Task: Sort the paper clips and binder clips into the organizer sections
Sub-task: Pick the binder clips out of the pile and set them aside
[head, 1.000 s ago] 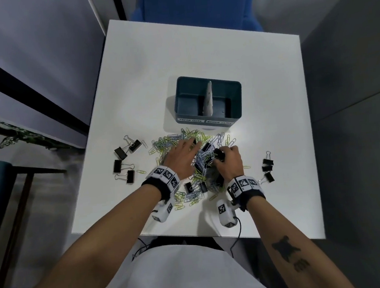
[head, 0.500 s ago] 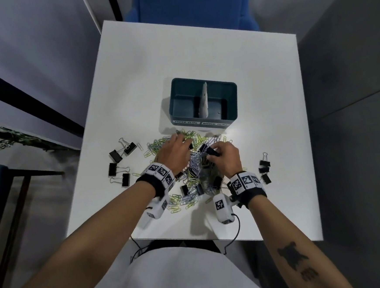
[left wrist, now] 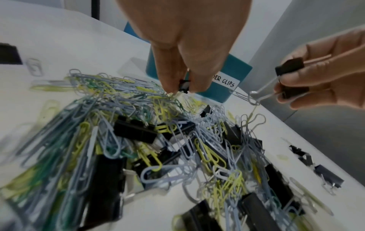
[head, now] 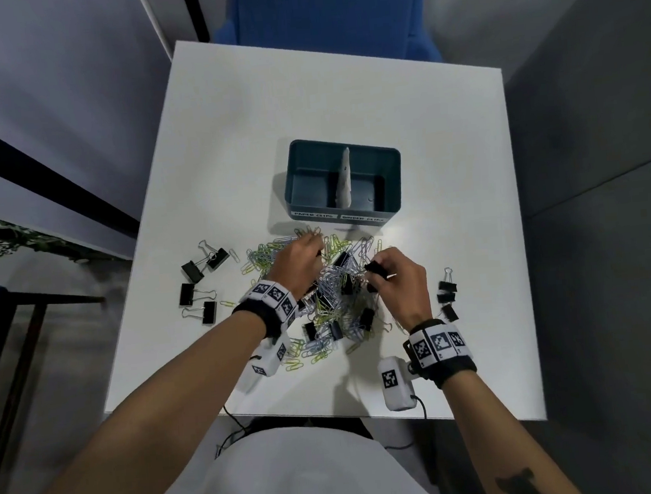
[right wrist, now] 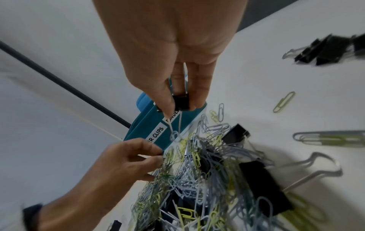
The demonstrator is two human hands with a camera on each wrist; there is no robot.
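Between right-hand fingers, black binder clip.

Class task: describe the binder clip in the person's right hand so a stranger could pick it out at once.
Start at the teal organizer on the white table; the clip pile lies just in front. Above the pile's right side, the right hand pinches one black binder clip. It alone is lifted, with a paper clip snagged on its wire handle.

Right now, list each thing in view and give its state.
Organizer: upright, both sections look empty.
Clip pile: tangled on the table, unsorted.
Right hand: pinches a binder clip with a paper clip snagged on its handle.
Left hand: fingers pinch into the pile.
Left binder clips: loose on table.
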